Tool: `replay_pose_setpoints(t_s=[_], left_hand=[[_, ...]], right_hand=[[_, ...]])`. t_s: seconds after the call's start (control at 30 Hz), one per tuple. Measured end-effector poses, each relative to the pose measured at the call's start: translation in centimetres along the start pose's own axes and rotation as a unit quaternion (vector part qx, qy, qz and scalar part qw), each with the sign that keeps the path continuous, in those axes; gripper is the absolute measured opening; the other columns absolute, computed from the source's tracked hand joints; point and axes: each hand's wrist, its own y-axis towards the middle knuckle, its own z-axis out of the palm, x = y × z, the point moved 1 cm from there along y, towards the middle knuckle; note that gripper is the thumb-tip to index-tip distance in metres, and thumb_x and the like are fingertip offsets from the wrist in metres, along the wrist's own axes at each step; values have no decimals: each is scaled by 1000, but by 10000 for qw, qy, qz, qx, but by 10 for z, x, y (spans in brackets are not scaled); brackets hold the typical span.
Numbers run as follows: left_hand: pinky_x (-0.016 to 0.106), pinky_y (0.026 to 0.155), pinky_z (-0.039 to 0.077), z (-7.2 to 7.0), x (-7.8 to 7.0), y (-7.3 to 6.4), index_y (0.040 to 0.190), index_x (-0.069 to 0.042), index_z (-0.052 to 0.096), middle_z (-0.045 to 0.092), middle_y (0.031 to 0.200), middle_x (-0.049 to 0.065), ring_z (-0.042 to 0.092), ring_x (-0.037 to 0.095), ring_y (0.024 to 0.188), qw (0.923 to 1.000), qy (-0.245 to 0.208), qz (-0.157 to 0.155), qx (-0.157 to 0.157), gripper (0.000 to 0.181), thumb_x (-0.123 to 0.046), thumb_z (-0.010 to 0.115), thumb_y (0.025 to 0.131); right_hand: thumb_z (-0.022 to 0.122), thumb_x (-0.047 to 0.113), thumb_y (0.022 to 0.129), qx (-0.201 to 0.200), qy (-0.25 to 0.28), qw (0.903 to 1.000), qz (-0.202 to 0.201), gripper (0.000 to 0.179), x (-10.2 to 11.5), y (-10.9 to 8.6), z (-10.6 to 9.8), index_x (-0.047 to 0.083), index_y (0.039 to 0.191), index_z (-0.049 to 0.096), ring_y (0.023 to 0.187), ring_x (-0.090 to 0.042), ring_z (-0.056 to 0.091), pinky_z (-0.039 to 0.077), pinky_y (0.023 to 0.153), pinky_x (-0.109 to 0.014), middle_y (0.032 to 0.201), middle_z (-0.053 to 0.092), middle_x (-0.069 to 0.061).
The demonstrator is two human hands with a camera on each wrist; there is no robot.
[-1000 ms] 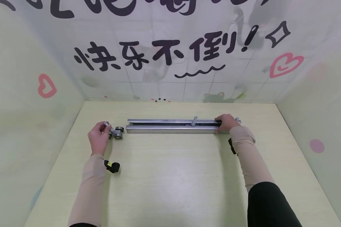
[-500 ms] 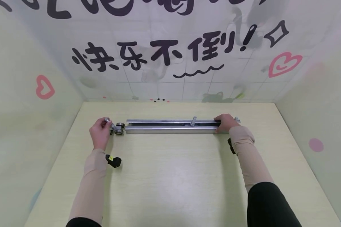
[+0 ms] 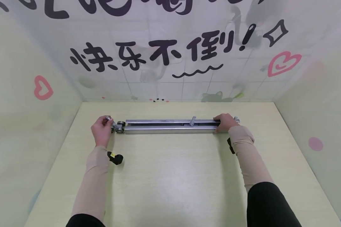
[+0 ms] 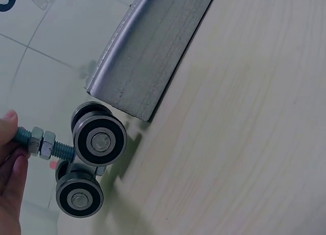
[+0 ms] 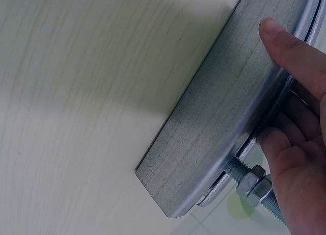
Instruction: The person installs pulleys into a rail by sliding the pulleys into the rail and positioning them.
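Observation:
A roller trolley [image 3: 120, 127], with paired bearing wheels [image 4: 100, 141] and a threaded bolt with two nuts [image 4: 47, 144], is pinched by its bolt end in my left hand [image 3: 101, 131]. Its wheels are right beside the left end of a slotted metal rail [image 3: 170, 130]; in the left wrist view they overlap that end's corner, and I cannot tell whether they touch. My right hand [image 3: 226, 123] grips the rail near its right end, thumb on the front side [image 5: 214, 102]. Another bolt [image 3: 192, 121] sticks up from the slot, and a bolt with nuts [image 5: 250, 183] stands by the right end.
The rail lies across the back of a pale wood-grain table [image 3: 170, 176]. Behind it rises a white printed backdrop [image 3: 164, 90] with dark lettering. Patterned side walls [image 3: 20, 126] flank the table. A black wrist camera [image 3: 115, 158] sits on the left sleeve.
My left hand has moved a little up and to the right, bringing the trolley closer to the rail's left end. The right hand keeps its grip on the rail.

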Motion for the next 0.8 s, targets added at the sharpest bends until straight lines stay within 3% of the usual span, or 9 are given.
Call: replay_pose_setpoints(t_s=[0.2,0.43,0.8], left_hand=[[8,65,42,3,-1,1,102,6,63,66,96,20,51,0,73,10000,-56,-25,58,21,-6,61,85],[12,68,47,8,-2,1,104,5,62,66,98,19,58,15,82,9998,-14,-26,220,22,-7,61,86],[17,72,50,14,-6,0,106,4,61,65,99,18,57,14,83,9988,-157,-119,459,23,-8,60,86]], right_hand=[[78,12,66,-31,-30,10000,-38,64,1,0,0,-2,122,54,115,-41,45,35,99,-49,125,50,-24],[78,13,65,-76,-57,9999,-72,64,2,-1,0,-1,122,54,115,-42,44,35,99,-49,125,51,-24],[78,12,66,-106,-71,9999,-57,63,3,-4,0,-2,122,54,116,-41,44,35,99,-48,125,51,-24]])
